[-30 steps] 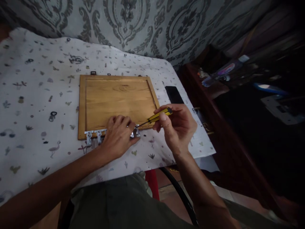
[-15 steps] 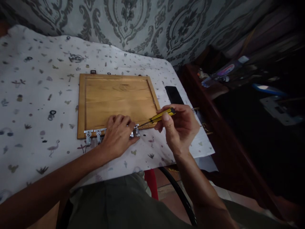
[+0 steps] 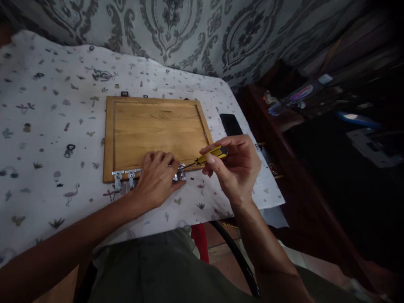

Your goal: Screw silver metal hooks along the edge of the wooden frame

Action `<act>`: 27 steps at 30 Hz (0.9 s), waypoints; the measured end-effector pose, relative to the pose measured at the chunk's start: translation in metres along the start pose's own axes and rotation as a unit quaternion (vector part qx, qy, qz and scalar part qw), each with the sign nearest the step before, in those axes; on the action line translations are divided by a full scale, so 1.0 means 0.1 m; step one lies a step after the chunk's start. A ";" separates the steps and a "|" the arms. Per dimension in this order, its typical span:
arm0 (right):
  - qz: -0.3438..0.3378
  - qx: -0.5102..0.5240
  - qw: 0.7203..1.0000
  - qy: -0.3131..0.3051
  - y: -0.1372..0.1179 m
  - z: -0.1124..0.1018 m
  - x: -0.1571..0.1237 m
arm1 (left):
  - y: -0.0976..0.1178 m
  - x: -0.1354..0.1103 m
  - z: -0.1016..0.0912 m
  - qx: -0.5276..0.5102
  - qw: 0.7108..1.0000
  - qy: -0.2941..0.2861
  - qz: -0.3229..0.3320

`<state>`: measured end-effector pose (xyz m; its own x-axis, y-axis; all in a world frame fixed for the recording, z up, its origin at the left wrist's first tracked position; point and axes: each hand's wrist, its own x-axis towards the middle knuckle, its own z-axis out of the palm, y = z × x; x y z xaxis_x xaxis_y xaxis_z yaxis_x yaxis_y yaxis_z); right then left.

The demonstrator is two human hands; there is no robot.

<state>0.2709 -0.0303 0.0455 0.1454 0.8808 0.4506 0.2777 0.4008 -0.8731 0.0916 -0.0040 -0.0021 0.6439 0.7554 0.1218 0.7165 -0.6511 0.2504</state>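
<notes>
A wooden panel lies flat on a patterned tablecloth. Metal hinges stick out from its near edge. My left hand rests curled over a hinge at that edge, pressing it down; the part under the fingers is hidden. My right hand pinches a yellow and black screwdriver between thumb and fingers. The screwdriver's tip points left and down at the hinge beside my left hand.
A black phone lies on the cloth right of the panel. A dark wooden shelf with a plastic bottle stands to the right. A patterned curtain hangs behind. My lap and a red stool edge are below.
My right hand's fingers have shifted along the screwdriver handle, turning it. The left hand and the panel stay put.
</notes>
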 end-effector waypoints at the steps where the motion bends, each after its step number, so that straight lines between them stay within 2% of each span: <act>1: 0.003 0.006 1.000 -0.012 0.00 -0.01 0.00 | 0.00 0.00 0.00 -0.002 1.000 0.000 0.000; 5: 0.016 0.009 0.999 -0.048 0.00 -0.05 0.01 | 0.01 0.01 -0.02 -0.009 1.000 -0.014 -0.005; 12: 0.008 0.019 1.000 0.009 0.00 0.02 0.02 | 0.01 0.01 -0.01 -0.017 1.000 -0.008 -0.004; 19: 0.024 0.021 0.999 -0.041 -0.01 -0.04 0.02 | 0.00 0.01 0.00 -0.026 1.000 -0.005 -0.003; 23: -0.001 0.021 0.999 -0.030 -0.01 -0.03 0.01 | 0.00 0.01 -0.01 -0.020 1.000 -0.011 -0.006; 27: 0.006 0.032 0.999 -0.019 0.00 0.00 0.02 | 0.00 0.01 -0.01 -0.016 1.000 -0.005 -0.006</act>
<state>0.2716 -0.0290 0.0465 0.1114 0.8939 0.4343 0.2155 0.4049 -0.8886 0.0922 -0.0031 -0.0014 0.6377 0.7626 0.1085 0.7155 -0.6387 0.2830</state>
